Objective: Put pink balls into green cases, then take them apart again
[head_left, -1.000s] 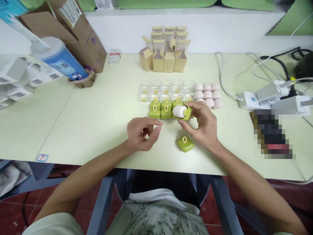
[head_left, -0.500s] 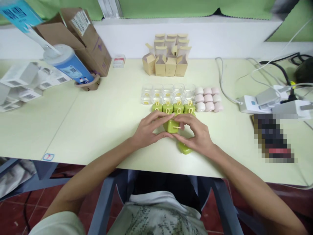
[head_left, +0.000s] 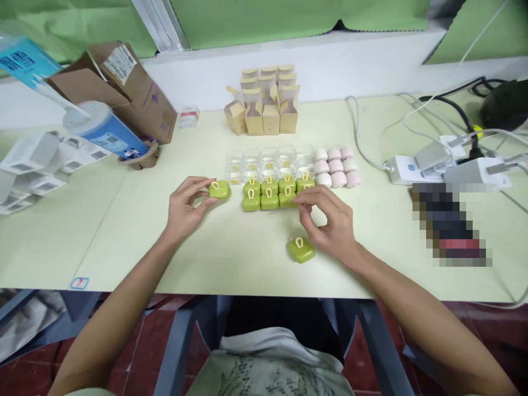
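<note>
My left hand pinches a small green rounded case with a pale yellow loop, at the left of the green group. The fingers of my right hand are curled with the tips close together, at the right end of two rows of similar green cases. Whether anything is between those fingertips is hidden. They cover part of the front row's right end. A single green case lies nearer me, below my right hand, its loop facing up.
Clear plastic cups with yellow marks stand behind the green cases, beside pink and white rounded pieces. Open small cartons are at the back. A brown box and blue canister stand left; a power strip lies right.
My hands were together around a green case in the middle. My left hand has moved left with a green case; my right hand stays by the rows. The view has shifted slightly.
</note>
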The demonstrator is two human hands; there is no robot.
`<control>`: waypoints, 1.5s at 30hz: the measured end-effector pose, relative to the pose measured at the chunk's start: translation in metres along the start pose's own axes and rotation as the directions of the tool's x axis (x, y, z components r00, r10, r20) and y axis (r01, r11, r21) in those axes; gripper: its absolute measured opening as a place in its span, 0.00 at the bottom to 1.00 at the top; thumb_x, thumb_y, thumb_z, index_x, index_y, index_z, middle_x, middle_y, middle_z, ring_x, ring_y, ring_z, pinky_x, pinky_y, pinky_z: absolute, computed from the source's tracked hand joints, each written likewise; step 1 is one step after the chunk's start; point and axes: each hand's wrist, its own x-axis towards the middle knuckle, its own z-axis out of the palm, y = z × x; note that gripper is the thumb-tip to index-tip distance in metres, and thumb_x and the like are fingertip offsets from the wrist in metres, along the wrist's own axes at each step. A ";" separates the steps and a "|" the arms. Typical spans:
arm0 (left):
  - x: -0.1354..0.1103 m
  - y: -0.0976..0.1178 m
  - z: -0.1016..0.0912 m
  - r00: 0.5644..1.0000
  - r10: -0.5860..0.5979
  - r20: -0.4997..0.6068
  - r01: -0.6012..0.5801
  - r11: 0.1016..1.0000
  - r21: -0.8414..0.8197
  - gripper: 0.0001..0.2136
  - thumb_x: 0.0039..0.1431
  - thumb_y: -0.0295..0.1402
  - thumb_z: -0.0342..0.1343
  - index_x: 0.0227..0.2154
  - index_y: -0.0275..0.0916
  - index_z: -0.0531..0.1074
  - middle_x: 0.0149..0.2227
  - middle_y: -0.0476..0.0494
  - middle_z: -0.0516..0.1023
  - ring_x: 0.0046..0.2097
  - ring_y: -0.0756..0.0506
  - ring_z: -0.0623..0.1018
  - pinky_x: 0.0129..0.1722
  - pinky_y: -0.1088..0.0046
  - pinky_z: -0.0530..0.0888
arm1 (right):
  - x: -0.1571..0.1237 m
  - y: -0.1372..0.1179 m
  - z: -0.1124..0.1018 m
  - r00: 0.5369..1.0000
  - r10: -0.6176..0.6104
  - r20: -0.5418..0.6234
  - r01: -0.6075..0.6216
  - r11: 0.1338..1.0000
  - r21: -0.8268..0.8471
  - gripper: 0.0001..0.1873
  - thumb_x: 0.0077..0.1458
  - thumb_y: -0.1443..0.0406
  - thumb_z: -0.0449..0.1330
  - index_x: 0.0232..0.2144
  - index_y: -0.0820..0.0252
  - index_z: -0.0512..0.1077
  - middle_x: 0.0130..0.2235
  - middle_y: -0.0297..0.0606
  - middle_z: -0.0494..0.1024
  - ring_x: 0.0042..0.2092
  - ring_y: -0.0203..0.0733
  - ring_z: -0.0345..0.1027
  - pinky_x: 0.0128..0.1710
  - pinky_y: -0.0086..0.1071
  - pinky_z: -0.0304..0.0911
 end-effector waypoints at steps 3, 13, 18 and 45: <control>-0.003 -0.003 0.012 1.000 -0.024 -0.006 0.024 1.000 -0.003 0.20 0.61 0.50 0.75 0.50 0.45 0.86 0.52 0.41 0.84 0.48 0.43 0.84 0.47 0.61 0.90 | -0.001 0.001 0.001 1.000 0.003 -0.012 -0.003 1.000 -0.023 0.16 0.66 0.74 0.59 0.47 0.50 0.79 0.44 0.41 0.84 0.42 0.48 0.81 0.38 0.44 0.77; -0.001 0.007 0.028 0.999 -0.012 0.042 0.010 0.999 0.049 0.19 0.65 0.47 0.73 0.55 0.46 0.86 0.53 0.42 0.86 0.50 0.44 0.86 0.48 0.65 0.90 | -0.003 0.002 0.002 1.000 -0.006 -0.001 0.006 0.999 -0.039 0.15 0.66 0.76 0.58 0.42 0.52 0.79 0.43 0.41 0.83 0.42 0.46 0.80 0.40 0.43 0.76; -0.001 0.007 0.030 1.000 -0.014 0.022 0.012 0.995 0.096 0.17 0.66 0.43 0.72 0.55 0.46 0.86 0.54 0.42 0.87 0.49 0.45 0.86 0.47 0.68 0.89 | -0.004 0.002 0.002 1.000 -0.007 0.015 0.008 0.999 -0.041 0.16 0.66 0.77 0.58 0.41 0.52 0.79 0.43 0.40 0.83 0.41 0.45 0.80 0.40 0.43 0.76; -0.003 -0.001 0.037 0.974 0.219 -0.054 -0.200 0.951 0.237 0.08 0.69 0.41 0.70 0.45 0.43 0.86 0.47 0.45 0.84 0.45 0.46 0.86 0.43 0.67 0.90 | 0.002 0.017 -0.017 0.988 0.155 -0.007 -0.143 0.888 -0.437 0.13 0.64 0.74 0.57 0.39 0.56 0.80 0.41 0.42 0.85 0.34 0.42 0.77 0.31 0.35 0.68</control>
